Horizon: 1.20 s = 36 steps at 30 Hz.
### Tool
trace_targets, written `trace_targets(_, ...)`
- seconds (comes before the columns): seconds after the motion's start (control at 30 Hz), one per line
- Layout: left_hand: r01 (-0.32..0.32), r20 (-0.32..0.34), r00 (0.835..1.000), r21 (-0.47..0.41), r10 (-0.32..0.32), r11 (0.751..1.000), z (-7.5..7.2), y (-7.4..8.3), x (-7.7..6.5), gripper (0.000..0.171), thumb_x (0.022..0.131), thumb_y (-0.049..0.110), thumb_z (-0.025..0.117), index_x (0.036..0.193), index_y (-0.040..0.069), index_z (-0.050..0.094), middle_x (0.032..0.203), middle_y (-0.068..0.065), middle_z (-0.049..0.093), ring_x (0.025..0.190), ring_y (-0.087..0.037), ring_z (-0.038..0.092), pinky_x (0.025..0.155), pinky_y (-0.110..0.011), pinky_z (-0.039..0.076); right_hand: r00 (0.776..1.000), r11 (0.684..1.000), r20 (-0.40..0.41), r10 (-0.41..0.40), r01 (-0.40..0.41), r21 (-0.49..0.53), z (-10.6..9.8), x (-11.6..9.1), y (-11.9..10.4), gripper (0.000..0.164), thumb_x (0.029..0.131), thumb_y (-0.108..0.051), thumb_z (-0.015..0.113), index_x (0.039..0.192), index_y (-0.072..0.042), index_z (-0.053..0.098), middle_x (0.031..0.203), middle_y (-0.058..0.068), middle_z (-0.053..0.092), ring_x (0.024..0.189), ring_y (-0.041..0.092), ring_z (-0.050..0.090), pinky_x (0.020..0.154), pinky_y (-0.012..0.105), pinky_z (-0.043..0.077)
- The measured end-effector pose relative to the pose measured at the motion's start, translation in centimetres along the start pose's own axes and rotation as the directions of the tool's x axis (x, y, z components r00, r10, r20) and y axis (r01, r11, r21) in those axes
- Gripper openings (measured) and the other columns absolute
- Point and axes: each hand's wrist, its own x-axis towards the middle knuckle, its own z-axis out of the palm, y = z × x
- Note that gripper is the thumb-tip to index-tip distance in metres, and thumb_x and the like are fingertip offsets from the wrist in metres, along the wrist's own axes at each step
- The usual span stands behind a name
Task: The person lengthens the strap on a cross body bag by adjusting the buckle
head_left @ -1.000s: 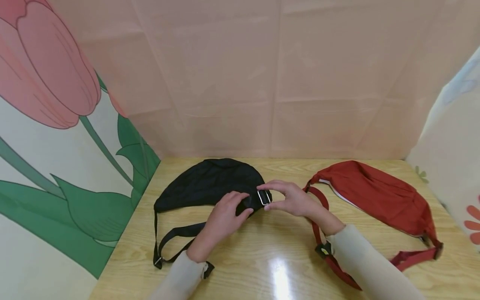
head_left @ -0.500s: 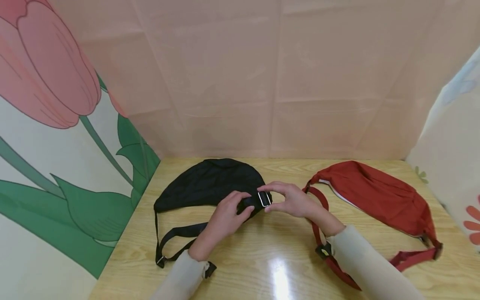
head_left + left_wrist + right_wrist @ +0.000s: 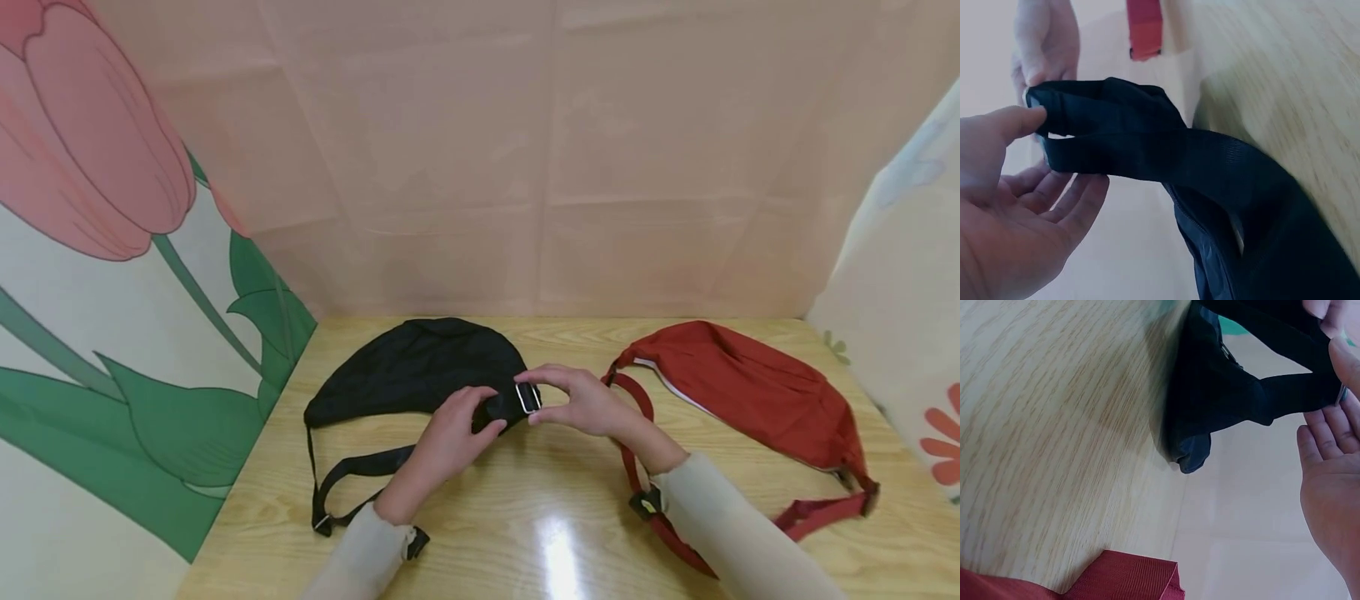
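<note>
A black waist bag (image 3: 412, 375) lies on the table, its long curved edge toward the back. At its right end my right hand (image 3: 581, 402) pinches a metal strap slider (image 3: 528, 398) between thumb and fingers. Just left of that, my left hand (image 3: 450, 433) pinches the bag's black strap (image 3: 1129, 153); the left wrist view has the strap doubled back in a loop at the slider. Raised off the table, this loop shows beside the right palm (image 3: 1335, 494) in the right wrist view. The rest of the strap trails under the left forearm, ending in a black buckle (image 3: 417, 543).
A red waist bag (image 3: 742, 392) lies at the right, its red strap (image 3: 637, 396) and black buckle (image 3: 645, 503) partly under the right forearm. Cloth walls stand behind the wooden table (image 3: 480, 533) and at both sides.
Both hands keep their grip on the strap and slider with hardly any movement. The trailing black strap has shifted slightly, and the head view has turned a little.
</note>
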Motion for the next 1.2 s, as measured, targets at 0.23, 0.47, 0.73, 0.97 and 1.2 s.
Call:
trace_targets(0.23, 0.011, -0.002, 1.0, 0.039, -0.011, 0.999, 0.1, 0.2, -0.1, 0.047, 0.098, 0.033, 0.069, 0.136, 0.01, 0.058, 0.134, -0.009, 0.063, 0.12, -0.023, 0.061, 0.101, -0.045, 0.05, 1.0, 1.0, 0.001, 0.002, -0.002, 0.019, 0.2, 0.1, 0.0, 0.058, 0.083, -0.034, 0.082, 0.137, -0.029, 0.063, 0.136, -0.003, 0.063, 0.125, 0.021, 0.059, 0.102, 0.048, 0.049)
trace_targets(0.47, -0.053, -0.041, 0.998, 0.002, 0.053, 0.999, 0.4, 0.0, 0.0, 0.038, 0.097, 0.029, 0.07, 0.129, 0.009, 0.064, 0.122, -0.009, 0.068, 0.101, -0.019, 0.064, 0.088, -0.038, 0.055, 1.0, 1.0, 0.005, -0.002, 0.002, 0.018, 0.3, 0.0, 0.1, 0.059, 0.083, -0.034, 0.083, 0.137, -0.022, 0.064, 0.135, -0.003, 0.064, 0.124, 0.022, 0.06, 0.1, 0.048, 0.05)
trace_targets(0.73, -0.05, -0.065, 0.997, -0.148, 0.04, 0.988, 0.8, 0.1, 0.5, 0.031, 0.097, 0.021, 0.071, 0.123, 0.006, 0.066, 0.114, -0.012, 0.069, 0.096, -0.02, 0.066, 0.082, -0.035, 0.057, 1.0, 0.999, 0.002, 0.005, -0.005, 0.044, 0.3, -0.1, 0.1, 0.058, 0.083, -0.032, 0.083, 0.137, -0.022, 0.064, 0.135, -0.001, 0.064, 0.125, 0.023, 0.059, 0.101, 0.049, 0.049)
trace_targets(0.97, -0.05, -0.058, 0.998, -0.181, 0.04, 0.982, 1.1, 0.5, 0.6, 0.035, 0.098, 0.023, 0.069, 0.127, 0.005, 0.064, 0.118, -0.012, 0.068, 0.103, -0.023, 0.068, 0.085, -0.035, 0.058, 1.0, 0.998, 0.007, -0.003, 0.002, 0.065, 0.4, -0.1, 0.3, 0.058, 0.083, -0.029, 0.084, 0.137, -0.018, 0.064, 0.132, 0.001, 0.065, 0.125, 0.03, 0.059, 0.101, 0.056, 0.047)
trace_targets(1.2, -0.03, -0.029, 0.999, -0.139, 0.026, 0.99, 1.2, 0.2, 0.5, 0.045, 0.097, 0.028, 0.07, 0.135, 0.008, 0.058, 0.123, -0.009, 0.065, 0.107, -0.021, 0.064, 0.09, -0.036, 0.055, 1.0, 0.997, -0.011, -0.003, 0.004, 0.078, 0.3, -0.1, 0.1, 0.058, 0.082, -0.028, 0.084, 0.136, -0.022, 0.064, 0.134, 0.0, 0.065, 0.126, 0.025, 0.059, 0.103, 0.053, 0.047)
